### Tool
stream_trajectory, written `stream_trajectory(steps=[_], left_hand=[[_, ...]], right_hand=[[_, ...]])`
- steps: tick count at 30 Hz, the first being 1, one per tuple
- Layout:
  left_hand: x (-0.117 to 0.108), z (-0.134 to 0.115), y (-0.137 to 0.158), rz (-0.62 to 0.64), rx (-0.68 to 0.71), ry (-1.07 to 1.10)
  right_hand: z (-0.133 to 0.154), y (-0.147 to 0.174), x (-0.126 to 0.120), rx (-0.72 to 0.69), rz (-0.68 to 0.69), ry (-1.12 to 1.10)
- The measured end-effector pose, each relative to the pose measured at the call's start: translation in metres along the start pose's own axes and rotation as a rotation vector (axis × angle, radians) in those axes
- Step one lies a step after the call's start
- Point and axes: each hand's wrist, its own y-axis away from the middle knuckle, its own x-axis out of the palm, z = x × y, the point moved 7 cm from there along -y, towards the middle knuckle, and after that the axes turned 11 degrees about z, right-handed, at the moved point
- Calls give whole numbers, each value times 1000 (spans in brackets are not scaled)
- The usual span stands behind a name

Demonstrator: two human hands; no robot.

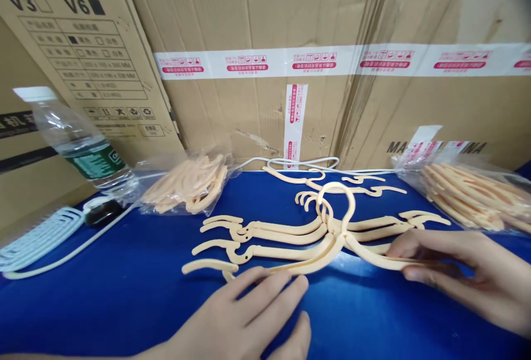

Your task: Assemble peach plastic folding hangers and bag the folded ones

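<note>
Blue tabletop (pixel 357 321) lay beneath the left hand (pixel 253 316), whose spread fingers touched the front hanger (pixel 331 255); the right hand (pixel 468 266) pinched its other side. Beyond both lay more hangers (pixel 286 252), then a bagged bundle (pixel 468 194) past the right hand, then cardboard (pixel 249 111).

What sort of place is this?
Likely a makeshift worktable in a storeroom or workshop, though the wider room isn't visible. Signs: loose beige hangers spread on a blue work surface, bagged beige pieces, and large taped cardboard behind.
</note>
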Motion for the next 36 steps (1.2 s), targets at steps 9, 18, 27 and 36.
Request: stream_trajectory(steps=[9, 18, 27, 36], left_hand=[[5, 3, -1, 59, 23, -240], [5, 12, 0, 53, 44, -274], [24, 24, 8, 114, 57, -399], [26, 25, 10, -94, -42, -223]], right_hand=[[14, -8, 4, -28, 197, 118], [23, -14, 5, -163, 121, 283], [12, -16, -1, -104, 42, 347], [20, -17, -29, -65, -77, 329]])
